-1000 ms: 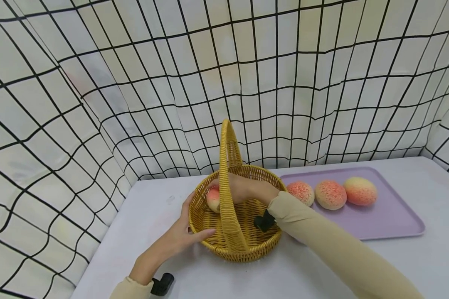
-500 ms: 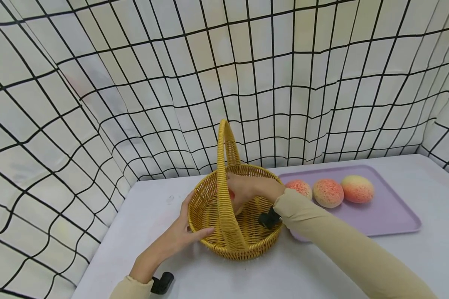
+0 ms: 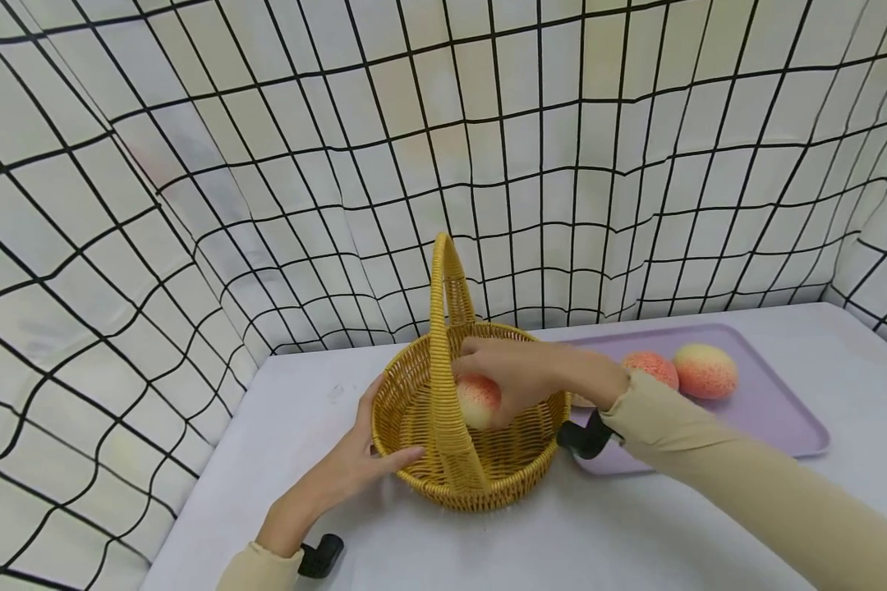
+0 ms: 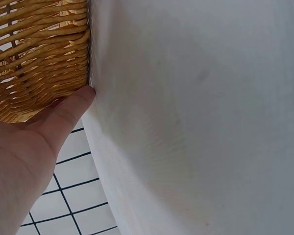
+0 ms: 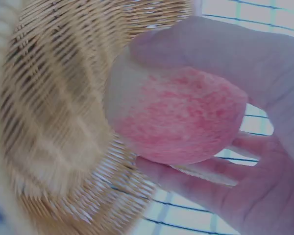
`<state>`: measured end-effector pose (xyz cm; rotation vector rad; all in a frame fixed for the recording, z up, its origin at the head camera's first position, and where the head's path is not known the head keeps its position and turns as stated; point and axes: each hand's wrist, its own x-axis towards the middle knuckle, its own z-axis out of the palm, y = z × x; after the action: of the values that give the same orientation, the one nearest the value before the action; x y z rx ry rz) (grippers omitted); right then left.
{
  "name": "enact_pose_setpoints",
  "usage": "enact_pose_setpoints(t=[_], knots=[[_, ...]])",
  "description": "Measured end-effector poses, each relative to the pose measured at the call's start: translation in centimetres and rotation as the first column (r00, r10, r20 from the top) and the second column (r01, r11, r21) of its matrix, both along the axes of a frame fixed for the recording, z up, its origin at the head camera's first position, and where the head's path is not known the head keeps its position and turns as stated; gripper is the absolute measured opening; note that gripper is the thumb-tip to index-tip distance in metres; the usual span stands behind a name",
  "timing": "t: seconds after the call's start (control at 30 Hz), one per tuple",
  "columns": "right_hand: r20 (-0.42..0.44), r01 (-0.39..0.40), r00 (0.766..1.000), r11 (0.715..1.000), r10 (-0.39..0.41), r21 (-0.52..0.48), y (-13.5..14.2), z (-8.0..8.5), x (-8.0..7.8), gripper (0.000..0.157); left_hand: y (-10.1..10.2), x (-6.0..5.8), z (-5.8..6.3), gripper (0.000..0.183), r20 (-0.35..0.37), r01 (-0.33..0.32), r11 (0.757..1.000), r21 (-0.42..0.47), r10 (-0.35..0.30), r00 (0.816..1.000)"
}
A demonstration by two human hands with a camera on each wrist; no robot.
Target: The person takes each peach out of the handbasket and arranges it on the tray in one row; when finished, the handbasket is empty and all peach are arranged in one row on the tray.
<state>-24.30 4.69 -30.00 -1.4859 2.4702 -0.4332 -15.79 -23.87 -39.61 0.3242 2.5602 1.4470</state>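
Observation:
A golden wicker basket [image 3: 480, 497] with a tall arched handle stands on the white table. My left hand [image 3: 355, 460] holds it at the left side, thumb over the front rim and fingers along the outer wall. In the left wrist view, a finger of that hand reaches under the basket's woven side [image 4: 39, 54]. My right hand [image 3: 517, 373] grips a pink-and-cream peach [image 3: 479, 402] inside the basket, right of the handle. The right wrist view shows the peach [image 5: 181, 117] between thumb and fingers, with the woven wall behind it.
A lilac tray [image 3: 772, 427] lies to the right, its left end close to the basket. Two peaches [image 3: 705, 371] show on it, and the right forearm mostly hides another. A white cloth wall with black grid lines [image 3: 562, 189] rises behind and at the sides.
The peach and my right hand have moved from the basket's left side, past the handle, to the right. The right forearm now covers more of the tray. My left hand stays on the basket.

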Motion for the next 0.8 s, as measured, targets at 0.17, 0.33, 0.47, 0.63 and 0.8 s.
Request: enact_pose_setpoints(t=[0.17, 0.33, 0.47, 0.63, 0.8], knots=[[-0.017, -0.010, 1.000, 0.993, 0.008, -0.117, 4.3, 3.1, 1.9, 0.061, 0.0, -0.1, 0.0, 0.116, -0.004, 0.002, 1.000, 0.009, -0.002, 1.000], [-0.018, 0.045, 0.999, 0.981, -0.049, -0.189, 10.5, 4.5, 2.8, 0.066, 0.0, -0.1, 0.0, 0.117, -0.003, 0.004, 1.000, 0.011, -0.004, 1.000], [-0.071, 0.128, 0.987, 0.966, -0.147, -0.224, 16.0, 4.5, 3.3, 0.066, 0.1, -0.1, 0.0, 0.117, 0.000, 0.008, 1.000, 0.001, -0.008, 1.000], [-0.098, 0.277, 0.943, 0.915, -0.317, -0.292, 22.4, 2.6, 3.0, 0.075, 0.2, 0.0, 0.2, 0.117, -0.005, 0.001, 1.000, -0.016, -0.002, 1.000], [-0.105, 0.431, 0.861, 0.824, -0.497, -0.368, 28.5, -0.8, 1.5, 0.083, 0.0, 0.0, 0.3, 0.118, -0.011, 0.005, 1.000, -0.024, -0.006, 1.000]])
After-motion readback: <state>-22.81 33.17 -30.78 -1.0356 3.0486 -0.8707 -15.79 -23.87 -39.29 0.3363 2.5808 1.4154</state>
